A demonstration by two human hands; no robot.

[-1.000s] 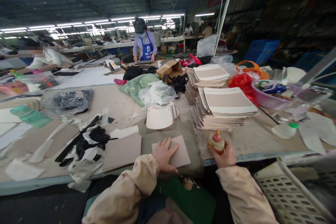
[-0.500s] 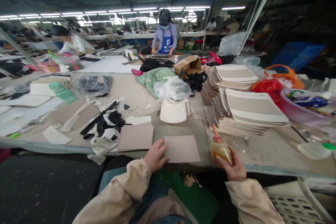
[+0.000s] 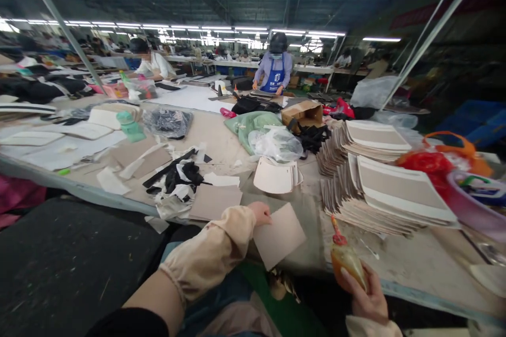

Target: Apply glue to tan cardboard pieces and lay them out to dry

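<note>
My left hand [image 3: 261,214] is closed on the upper left corner of a beige board [image 3: 280,237], which lies turned at an angle over the table's front edge. In my right hand [image 3: 367,290] is a glue bottle [image 3: 348,263] of amber liquid, its red nozzle pointing up and to the left. Another beige sheet [image 3: 216,201] rests left of my left hand. Beyond the hands stands a small stack of cream curved pieces [image 3: 275,176]. Tall stacks of beige boards with white strips [image 3: 401,184] rise behind the bottle.
Black and white scraps [image 3: 179,181] lie at the left. Clear and green plastic bags [image 3: 253,126] and a cardboard box [image 3: 302,114] are further back. A purple basin [image 3: 470,200] and red bag [image 3: 429,168] sit at the right. A person in a blue apron [image 3: 275,71] works across the table.
My left hand has closed on the board, which has turned from lying square to slanting. The bottle and right hand appear lower and further right; the whole view has shifted.
</note>
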